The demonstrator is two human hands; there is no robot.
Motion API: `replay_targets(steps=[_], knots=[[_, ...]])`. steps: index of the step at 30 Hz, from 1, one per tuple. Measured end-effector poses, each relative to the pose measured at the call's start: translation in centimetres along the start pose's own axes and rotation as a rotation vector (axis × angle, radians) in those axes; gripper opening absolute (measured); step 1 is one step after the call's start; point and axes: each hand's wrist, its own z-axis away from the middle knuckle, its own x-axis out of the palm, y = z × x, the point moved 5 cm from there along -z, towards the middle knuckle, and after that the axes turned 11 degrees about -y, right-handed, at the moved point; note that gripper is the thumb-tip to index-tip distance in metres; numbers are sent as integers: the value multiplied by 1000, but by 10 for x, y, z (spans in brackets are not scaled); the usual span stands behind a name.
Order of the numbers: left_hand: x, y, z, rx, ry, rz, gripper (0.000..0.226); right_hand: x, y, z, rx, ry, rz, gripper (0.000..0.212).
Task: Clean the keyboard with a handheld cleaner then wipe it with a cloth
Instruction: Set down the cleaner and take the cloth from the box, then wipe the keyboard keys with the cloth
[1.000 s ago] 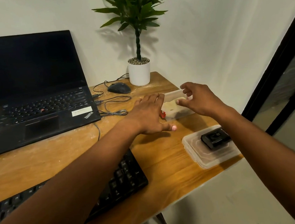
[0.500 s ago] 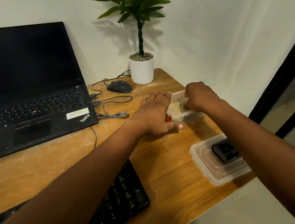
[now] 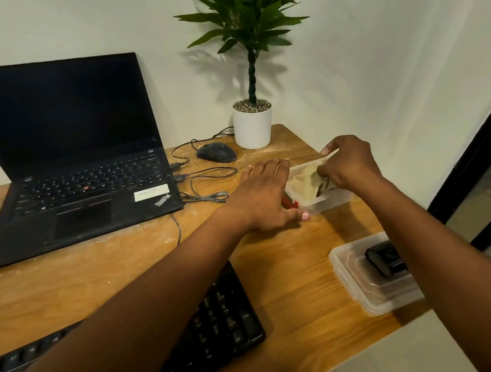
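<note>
A clear plastic box stands on the wooden desk near its right edge, with a cream cloth inside. My right hand reaches into the box and pinches the cloth. My left hand lies flat with straight fingers against the box's left side, over a small red object. The black keyboard lies at the desk's front edge, largely hidden under my left forearm. A black handheld device rests on a clear lid at the front right.
An open black laptop sits at the left. A black mouse with loose cables lies behind my left hand. A potted plant stands at the back corner. The desk's right edge drops off beside the lid.
My right hand has gone down into the box and taken hold of the cloth, which now bunches up under its fingers. My left hand has stayed flat beside the box.
</note>
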Motion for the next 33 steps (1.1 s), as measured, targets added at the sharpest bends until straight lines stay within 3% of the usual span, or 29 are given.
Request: replay_targets(steps=[11, 16, 21, 33], knots=[[-25, -26, 58, -41, 148, 211, 115, -34, -65, 57, -269, 77, -290, 30], [-38, -43, 108, -71, 248, 453, 108, -17, -106, 97, -356, -96, -476, 34], [-46, -66, 178, -28, 312, 758, 71, 18, -146, 147, -401, -290, -605, 39], [-21, -131, 352, -218, 348, 962, 42, 129, -227, 238, -406, -593, -816, 42]])
